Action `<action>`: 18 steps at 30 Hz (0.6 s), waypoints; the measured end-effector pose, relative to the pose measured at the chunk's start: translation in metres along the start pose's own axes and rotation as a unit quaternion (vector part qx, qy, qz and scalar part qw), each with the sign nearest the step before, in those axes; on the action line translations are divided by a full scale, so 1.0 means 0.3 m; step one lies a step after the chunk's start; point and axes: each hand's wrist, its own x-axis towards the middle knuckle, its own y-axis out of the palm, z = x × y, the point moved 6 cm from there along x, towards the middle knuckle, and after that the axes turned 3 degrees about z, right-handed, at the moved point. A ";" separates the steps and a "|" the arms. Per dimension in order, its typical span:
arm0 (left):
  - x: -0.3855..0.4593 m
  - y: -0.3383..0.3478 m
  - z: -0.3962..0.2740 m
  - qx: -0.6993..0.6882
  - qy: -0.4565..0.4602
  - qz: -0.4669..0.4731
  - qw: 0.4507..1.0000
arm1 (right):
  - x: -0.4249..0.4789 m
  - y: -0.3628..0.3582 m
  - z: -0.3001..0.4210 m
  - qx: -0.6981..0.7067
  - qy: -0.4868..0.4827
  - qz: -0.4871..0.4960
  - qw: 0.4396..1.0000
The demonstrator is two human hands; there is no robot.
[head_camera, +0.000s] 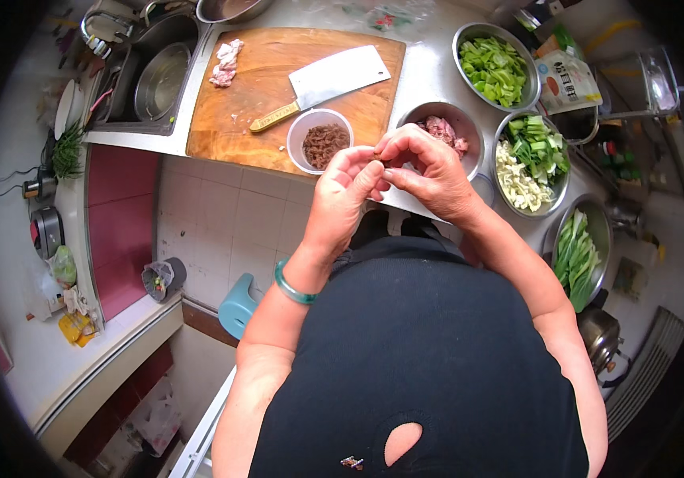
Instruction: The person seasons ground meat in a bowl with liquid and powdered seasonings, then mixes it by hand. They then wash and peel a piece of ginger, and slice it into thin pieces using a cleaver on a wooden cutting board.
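Observation:
My left hand (348,182) and my right hand (428,170) meet at the fingertips, pinching a small dark brown piece (382,161) between them. Just left of them, a white plastic tub (296,134) of brown shredded food (325,145) stands on the edge of a wooden cutting board (228,128). A cleaver (342,74) lies flat behind the tub, its handle towards the left. Pale fatty meat scraps (226,63) rest at the board's far left. Partly behind my right hand is a metal bowl (474,134) with raw meat pieces (445,132).
On the right stand metal bowls of cut green vegetables (493,70), of chopped greens (536,143) beside pale shreds (520,179), and of leafy stalks (578,257). A kettle (599,340) is further right. A sink (121,110) holds a metal basin (164,83). A blue stool (237,308) stands below.

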 end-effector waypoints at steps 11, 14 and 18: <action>0.115 0.056 0.146 -0.105 -0.160 0.048 0.980 | -0.092 -0.147 -0.104 0.180 0.129 -0.051 0.974; 0.144 0.076 0.161 -0.093 -0.168 0.052 0.980 | -0.112 -0.178 -0.144 0.223 0.163 -0.077 0.958; 0.174 0.084 0.178 -0.054 -0.147 0.039 0.987 | -0.132 -0.189 -0.215 0.371 0.176 -0.107 0.905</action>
